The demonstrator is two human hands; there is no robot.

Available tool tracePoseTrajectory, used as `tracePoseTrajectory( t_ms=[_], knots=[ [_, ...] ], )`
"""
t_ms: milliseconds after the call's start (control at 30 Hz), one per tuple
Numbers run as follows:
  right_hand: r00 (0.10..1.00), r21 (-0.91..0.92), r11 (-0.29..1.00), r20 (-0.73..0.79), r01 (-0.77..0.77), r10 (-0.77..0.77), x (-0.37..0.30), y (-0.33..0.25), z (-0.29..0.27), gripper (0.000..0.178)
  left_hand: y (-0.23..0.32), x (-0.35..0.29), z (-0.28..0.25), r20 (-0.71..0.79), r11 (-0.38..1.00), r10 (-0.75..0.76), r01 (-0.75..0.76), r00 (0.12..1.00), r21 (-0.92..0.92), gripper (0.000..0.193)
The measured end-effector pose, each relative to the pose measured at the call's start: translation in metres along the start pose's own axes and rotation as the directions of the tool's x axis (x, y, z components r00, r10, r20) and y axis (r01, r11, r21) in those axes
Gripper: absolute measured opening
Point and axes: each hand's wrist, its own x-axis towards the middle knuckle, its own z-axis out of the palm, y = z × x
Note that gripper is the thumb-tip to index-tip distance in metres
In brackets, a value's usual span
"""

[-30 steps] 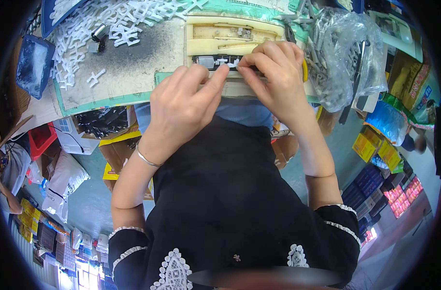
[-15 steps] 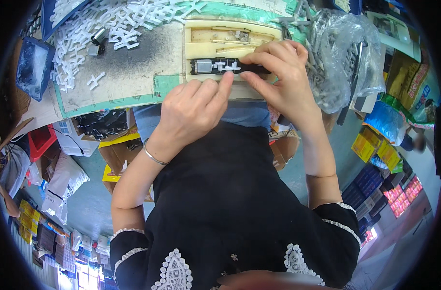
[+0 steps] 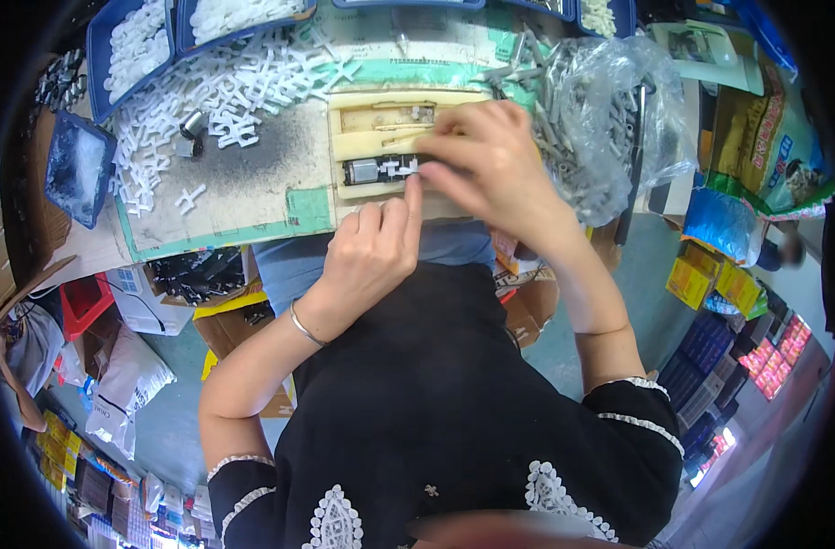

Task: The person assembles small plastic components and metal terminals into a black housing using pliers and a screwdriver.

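- My blurred right hand [image 3: 495, 165] covers the right end of the slim black plastic housing [image 3: 381, 180]; its thumb and forefinger stand parted, and whether a small piece sits between them I cannot tell.
- My left hand [image 3: 373, 245] has its forefinger stretched to the housing's near edge, at the small white plastic parts [image 3: 401, 168]; the other fingers curl under, so I cannot tell whether they hold anything.
- Two blue plastic trays [image 3: 94, 64] at upper left are cut off by the top edge.
- One housing, with one silver metal motor [image 3: 362, 171], rests in a cream block-shaped fixture [image 3: 360, 145] on the tabletop [image 3: 280, 174].
- Two silver cylinders [image 3: 193, 124] lie beside a heap of white plastic crosses [image 3: 243, 96], too many to count; one white cross [image 3: 190, 199] lies apart.
- The housing lies flat, long axis left to right, motor end pointing left.
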Motion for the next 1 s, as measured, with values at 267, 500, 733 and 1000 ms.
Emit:
tracePoseTrajectory(
  t_ms=[267,500,733,1000],
  knots=[
    [0.993,-0.377,0.919,-0.075,-0.116,0.095,0.023,0.055,-0.028,0.016,-0.015,-0.013,-0.003,-0.175,0.927,-0.139,0.066,0.975,-0.369,0.052],
    [0.959,-0.180,0.955,0.113,-0.238,0.260,0.032,0.074,-0.037,0.009,-0.064,-0.015,-0.021,-0.091,0.819,-0.465,0.389,0.881,-0.421,0.037],
    [0.908,0.175,0.913,-0.143,-0.369,0.394,0.033,0.036,-0.042,0.013,-0.108,-0.030,-0.019,-0.086,0.798,-0.590,0.564,0.803,-0.214,0.024],
    [0.889,0.828,0.458,0.099,-0.323,0.447,0.024,0.004,-0.021,0.019,-0.134,-0.068,-0.032,0.194,0.685,-0.696,0.720,0.691,-0.110,0.020]
  ],
)
